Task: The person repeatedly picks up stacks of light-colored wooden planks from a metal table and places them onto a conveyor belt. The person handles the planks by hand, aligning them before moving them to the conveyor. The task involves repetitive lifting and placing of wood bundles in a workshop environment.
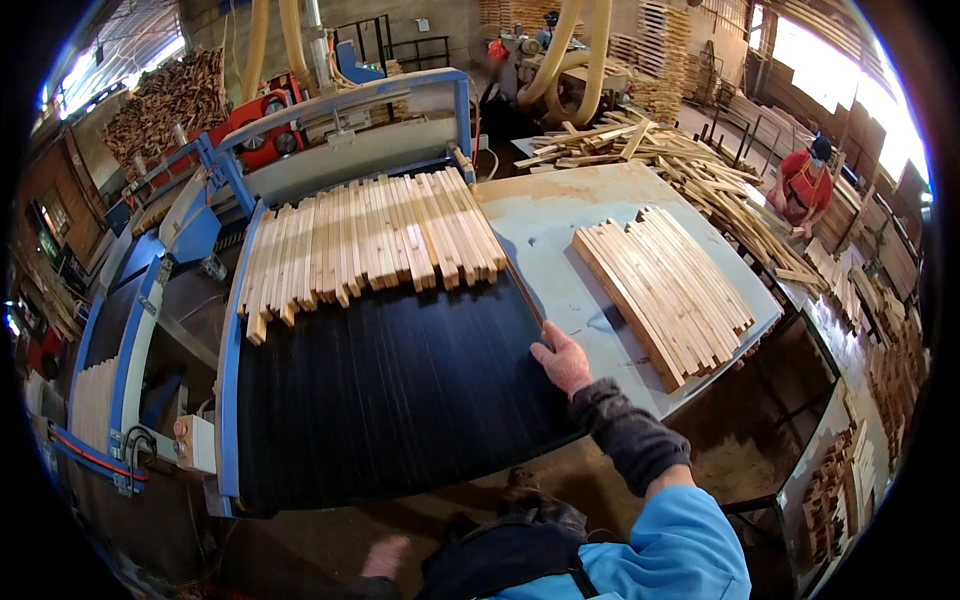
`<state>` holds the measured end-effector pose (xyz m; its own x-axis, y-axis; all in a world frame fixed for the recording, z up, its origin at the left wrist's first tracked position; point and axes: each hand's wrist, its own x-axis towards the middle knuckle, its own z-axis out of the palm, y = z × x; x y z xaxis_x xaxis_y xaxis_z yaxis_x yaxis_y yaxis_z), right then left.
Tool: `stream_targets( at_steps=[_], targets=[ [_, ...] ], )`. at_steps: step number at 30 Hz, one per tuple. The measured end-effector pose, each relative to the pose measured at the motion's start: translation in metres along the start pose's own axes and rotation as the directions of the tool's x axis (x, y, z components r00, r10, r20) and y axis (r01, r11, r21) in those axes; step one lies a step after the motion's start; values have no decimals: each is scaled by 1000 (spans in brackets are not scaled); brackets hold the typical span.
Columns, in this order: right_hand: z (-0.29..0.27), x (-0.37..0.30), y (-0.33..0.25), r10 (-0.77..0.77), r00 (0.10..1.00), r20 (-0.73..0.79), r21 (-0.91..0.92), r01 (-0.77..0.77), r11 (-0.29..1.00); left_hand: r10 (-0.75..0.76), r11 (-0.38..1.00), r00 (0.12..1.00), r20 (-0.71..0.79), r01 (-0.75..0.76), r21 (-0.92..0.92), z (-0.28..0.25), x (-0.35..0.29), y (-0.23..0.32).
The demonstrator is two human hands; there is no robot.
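Note:
My right hand (564, 361) rests at the right border of a black conveyor belt (400, 390), where the belt meets a pale sheet-topped table (530, 200). Its fingers are curled at that edge, and what they may grip is hidden. Low in the view, my left hand (387, 556) hangs near my body, smeared by motion. Across the far part of the belt lies a row of wooden strips (370, 235) side by side, their near ends uneven. A second group of wooden strips (665, 290) lies on the table, right of my right hand.
A blue machine frame (465, 115) spans the belt's far end. A control box (195, 443) sits by the belt's left side. Loose slats (690, 180) are heaped beyond the table. At the far right a person in red (803, 188) bends over more wood.

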<state>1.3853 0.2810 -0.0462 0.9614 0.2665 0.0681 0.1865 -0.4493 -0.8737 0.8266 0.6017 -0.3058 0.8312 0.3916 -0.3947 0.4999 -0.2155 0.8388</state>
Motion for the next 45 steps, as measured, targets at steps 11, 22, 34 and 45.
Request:
stream_targets(
  at_steps=[11,22,34,45],
  targets=[
    [8,-217,-29,379,495,782,-98,-502,859,-543,825,833,108,553,-118,43,44,3],
    [3,-295,252,626,581,519,-746,-50,665,-558,774,816,150,577,-263,9,116,-18],
    [-70,-476,214,812,504,293,-413,-699,583,-189,904,668,720,405,-139,149,125,-31],
    [-115,-507,303,844,489,219,-209,-822,530,-357,659,743,566,-229,716,182,58,2]
  ],
)
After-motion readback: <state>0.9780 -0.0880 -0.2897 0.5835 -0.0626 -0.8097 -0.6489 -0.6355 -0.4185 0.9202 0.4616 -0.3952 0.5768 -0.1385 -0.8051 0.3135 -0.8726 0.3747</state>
